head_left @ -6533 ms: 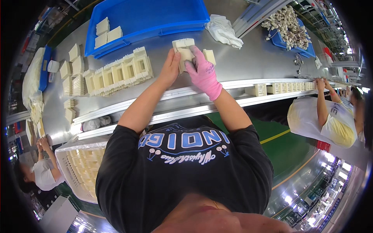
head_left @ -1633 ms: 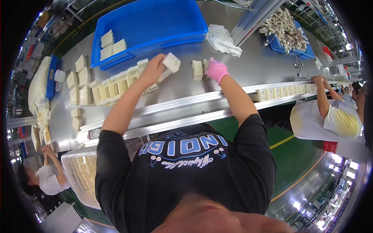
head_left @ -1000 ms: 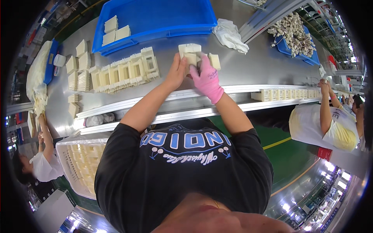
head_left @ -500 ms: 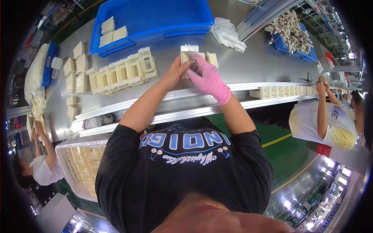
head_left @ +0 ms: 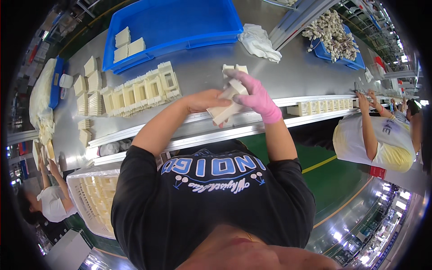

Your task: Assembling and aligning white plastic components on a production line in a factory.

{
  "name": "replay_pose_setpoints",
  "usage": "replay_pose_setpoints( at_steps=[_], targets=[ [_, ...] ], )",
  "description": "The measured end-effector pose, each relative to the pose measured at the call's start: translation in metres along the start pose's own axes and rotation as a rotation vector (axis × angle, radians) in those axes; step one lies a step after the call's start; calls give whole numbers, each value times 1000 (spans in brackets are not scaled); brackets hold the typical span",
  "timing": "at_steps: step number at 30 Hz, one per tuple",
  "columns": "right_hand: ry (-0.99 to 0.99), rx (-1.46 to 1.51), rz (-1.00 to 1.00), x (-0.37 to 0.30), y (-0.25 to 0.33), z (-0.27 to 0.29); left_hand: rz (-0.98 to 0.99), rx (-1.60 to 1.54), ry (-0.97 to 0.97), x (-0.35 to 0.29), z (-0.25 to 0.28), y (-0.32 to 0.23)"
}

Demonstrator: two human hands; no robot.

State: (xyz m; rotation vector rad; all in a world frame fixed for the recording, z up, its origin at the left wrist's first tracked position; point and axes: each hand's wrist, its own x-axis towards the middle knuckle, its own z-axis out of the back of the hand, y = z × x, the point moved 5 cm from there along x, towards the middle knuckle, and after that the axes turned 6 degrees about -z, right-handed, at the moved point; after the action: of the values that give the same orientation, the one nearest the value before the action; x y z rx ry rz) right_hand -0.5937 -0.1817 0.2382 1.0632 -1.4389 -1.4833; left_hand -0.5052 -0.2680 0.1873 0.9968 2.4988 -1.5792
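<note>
A cream plastic housing is held tilted between my two hands, just above the metal rail at the bench's near edge. My bare left hand grips its left side, with fingertips showing beneath it. My right hand, in a pink glove with grey fingertips, is closed over its upper right part. Behind my hands, small cream parts sit on the bench, partly hidden by the glove. To the left stands a slanting row of cream frames. Stacks of thin cream pieces lie beyond it.
A blue bin holding a few cream stacks is at the back, beside a white cloth. Wired connectors fill a blue tray at far right. More cream frames line the rail. Co-workers stand on both sides; a white basket is lower left.
My hands have brought the cream housing nearer to me and tilted it, from upright on the bench to over the rail. The small parts behind it are more exposed.
</note>
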Motion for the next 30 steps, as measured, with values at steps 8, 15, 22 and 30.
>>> replay_pose_setpoints(
  at_steps=[8,15,22,30],
  targets=[
    [-492,-1423,-456,-73,-23,74,-22,1503,-964,-71,167,-27],
    [-334,-1213,-450,9,-60,83,291,1570,-911,-88,252,7],
    [-176,-1236,-702,80,-106,74,-213,1069,-1097,-92,174,-56],
    [-434,-1208,-481,74,-86,78,-604,-115,-1194,-63,131,-23]
  ],
)
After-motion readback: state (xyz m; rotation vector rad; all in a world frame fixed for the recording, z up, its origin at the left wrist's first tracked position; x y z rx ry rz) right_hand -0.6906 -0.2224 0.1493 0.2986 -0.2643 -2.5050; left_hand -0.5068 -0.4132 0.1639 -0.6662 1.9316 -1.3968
